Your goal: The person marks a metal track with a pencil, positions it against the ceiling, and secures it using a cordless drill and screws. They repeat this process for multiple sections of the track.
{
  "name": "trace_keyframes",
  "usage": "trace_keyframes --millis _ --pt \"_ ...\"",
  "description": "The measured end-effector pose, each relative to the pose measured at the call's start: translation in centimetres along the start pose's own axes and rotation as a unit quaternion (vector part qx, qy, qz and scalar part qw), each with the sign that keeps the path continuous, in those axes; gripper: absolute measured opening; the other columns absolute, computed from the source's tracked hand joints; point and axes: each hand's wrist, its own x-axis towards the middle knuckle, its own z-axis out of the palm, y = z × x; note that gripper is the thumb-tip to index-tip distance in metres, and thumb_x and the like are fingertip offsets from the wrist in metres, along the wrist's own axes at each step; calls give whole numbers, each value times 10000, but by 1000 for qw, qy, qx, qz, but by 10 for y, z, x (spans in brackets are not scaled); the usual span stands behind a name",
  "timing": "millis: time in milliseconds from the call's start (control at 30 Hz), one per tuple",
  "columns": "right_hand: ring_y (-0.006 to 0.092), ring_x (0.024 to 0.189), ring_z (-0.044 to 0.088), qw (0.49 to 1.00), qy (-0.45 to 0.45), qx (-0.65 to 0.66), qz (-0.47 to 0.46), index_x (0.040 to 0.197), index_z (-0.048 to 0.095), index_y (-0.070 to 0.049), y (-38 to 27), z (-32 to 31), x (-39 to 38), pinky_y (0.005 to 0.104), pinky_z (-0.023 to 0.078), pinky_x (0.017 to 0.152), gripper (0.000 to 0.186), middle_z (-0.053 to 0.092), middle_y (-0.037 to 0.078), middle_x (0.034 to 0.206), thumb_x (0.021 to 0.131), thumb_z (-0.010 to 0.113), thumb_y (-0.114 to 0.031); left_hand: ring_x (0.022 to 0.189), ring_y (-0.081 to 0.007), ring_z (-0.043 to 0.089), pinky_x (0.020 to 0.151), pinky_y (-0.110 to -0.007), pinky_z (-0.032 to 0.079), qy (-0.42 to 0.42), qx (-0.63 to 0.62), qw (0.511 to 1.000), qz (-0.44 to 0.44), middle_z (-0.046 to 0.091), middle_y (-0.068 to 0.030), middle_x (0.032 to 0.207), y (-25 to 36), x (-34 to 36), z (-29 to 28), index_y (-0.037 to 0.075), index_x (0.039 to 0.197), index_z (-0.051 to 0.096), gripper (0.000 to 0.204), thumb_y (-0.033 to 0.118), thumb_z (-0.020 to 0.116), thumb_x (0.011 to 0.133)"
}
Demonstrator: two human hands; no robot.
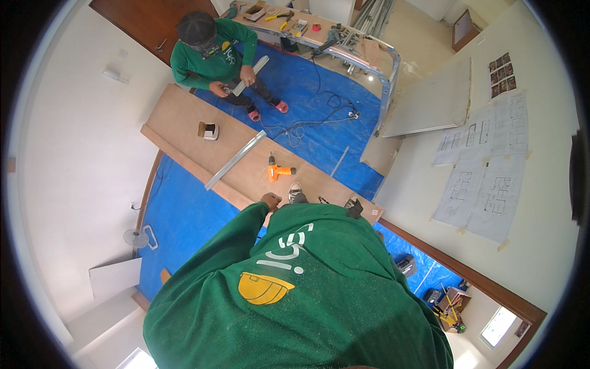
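My left hand is low over the plywood by my shoes, fingers curled; whatever it may hold is hidden. An orange cordless drill lies on the board just beyond it. A silver metal channel lies crosswise to the drill's left, and a small open box sits farther back on the board. A small dark item, too hidden to name, is beside my shoes. I cannot see my right hand.
A co-worker holds a pale strip on blue sheeting. Behind stands a bench with tools. Cables cross the sheeting. Boards lean right, under taped drawings. A fan stands left, toolboxes lower right.
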Motion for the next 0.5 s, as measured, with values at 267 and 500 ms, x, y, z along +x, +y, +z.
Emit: trace_keyframes --millis 267,500 --pt "139 803 696 999 -14 -28 5 1052 827 -41 -5 -54 -4 328 552 710 218 813 72 948 993 707 -213 707 -216 716 651 -374 591 2 36 999 37 751 -117 846 4 -23 44 23 1035 744 387 386 782 906" --pt "185 818 708 999 -32 -41 4 1037 832 -79 -114 -42 -22 339 551 752 237 807 91 955 1003 669 -248 743 -213 722 708 -386 590 44 82 993 68 765 -114 855 10 -14 31 38 1015 757 367 388 781 907"
